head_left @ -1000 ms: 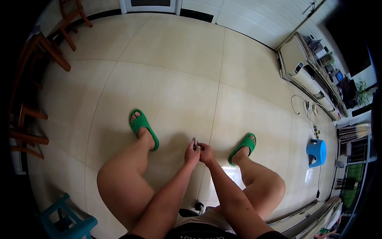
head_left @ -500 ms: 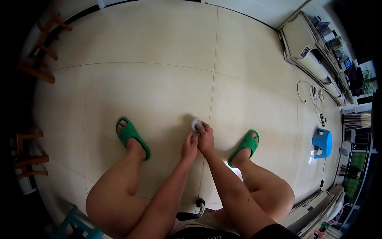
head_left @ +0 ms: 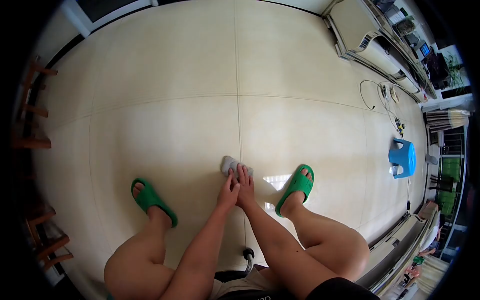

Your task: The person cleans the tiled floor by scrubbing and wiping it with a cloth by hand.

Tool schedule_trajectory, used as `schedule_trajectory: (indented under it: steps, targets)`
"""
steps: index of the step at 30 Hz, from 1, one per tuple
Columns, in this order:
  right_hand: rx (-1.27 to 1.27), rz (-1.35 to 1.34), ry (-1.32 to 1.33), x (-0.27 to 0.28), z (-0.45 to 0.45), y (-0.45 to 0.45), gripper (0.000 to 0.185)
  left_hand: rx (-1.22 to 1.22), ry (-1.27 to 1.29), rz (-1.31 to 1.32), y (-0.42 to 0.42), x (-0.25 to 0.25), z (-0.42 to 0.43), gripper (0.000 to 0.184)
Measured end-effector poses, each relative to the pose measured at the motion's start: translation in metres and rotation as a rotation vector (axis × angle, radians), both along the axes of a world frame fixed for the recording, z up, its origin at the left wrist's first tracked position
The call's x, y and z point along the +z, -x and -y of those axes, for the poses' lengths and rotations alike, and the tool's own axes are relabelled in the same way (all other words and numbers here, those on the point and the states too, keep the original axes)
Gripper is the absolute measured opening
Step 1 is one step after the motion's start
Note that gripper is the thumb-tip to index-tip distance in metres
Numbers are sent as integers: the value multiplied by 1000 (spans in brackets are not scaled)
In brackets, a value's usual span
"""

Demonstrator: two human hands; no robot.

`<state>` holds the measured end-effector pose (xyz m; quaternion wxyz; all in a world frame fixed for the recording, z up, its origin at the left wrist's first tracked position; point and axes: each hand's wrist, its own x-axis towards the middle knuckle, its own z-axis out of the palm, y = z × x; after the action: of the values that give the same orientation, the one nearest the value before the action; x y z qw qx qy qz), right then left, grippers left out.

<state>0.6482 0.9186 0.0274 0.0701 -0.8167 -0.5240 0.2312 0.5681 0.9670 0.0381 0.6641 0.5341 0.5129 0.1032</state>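
Note:
A small grey-white cloth item (head_left: 230,164), perhaps a sock, lies at my fingertips between my feet, above or on the tiled floor. My right hand (head_left: 244,188) rests over its near part with the fingers stretched out. Beside it, my left hand (head_left: 229,193) touches the near edge of the cloth, its fingers partly apart. The two hands meet at the thumbs. Green slippers are on both feet, the left one (head_left: 150,197) and the right one (head_left: 301,184).
A blue stool (head_left: 403,159) stands at the right, with cables (head_left: 372,95) on the floor beyond it. Behind them is a long cabinet (head_left: 360,30). Wooden chairs (head_left: 47,240) line the left side. A metal chair leg (head_left: 249,257) shows between my legs.
The cloth, bunched in my fingers before, is now spread wider. My right hand has flattened over it. The view has turned, and my left foot sits farther out.

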Motion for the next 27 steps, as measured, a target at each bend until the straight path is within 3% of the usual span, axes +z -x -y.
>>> schedule_trajectory:
  steps: [4,9,12,17,19,23,27]
  targets:
    - [-83,27,-30,-9,-31,-39,68,-147,-61,-123,-20,6,-31,62]
    - [-153,156,-142,-32,-83,-111,66,-453,-533,-546,-43,-18,-77,67]
    - [-184,204,-193,-43,-120,-167,63,-465,-704,-759,-60,2,-121,77]
    - [-291,156,-157,-29,-178,-234,52,-564,-624,-852,-74,4,-176,99]
    - [-300,160,-160,-26,-179,-224,52,-582,-626,-850,-73,-2,-173,107]
    - [12,123,-333,-38,-143,-162,53,-573,-591,-897,-85,2,-175,110]
    - [128,14,-187,-14,-126,-103,52,-575,-639,-880,-77,-5,-175,112]
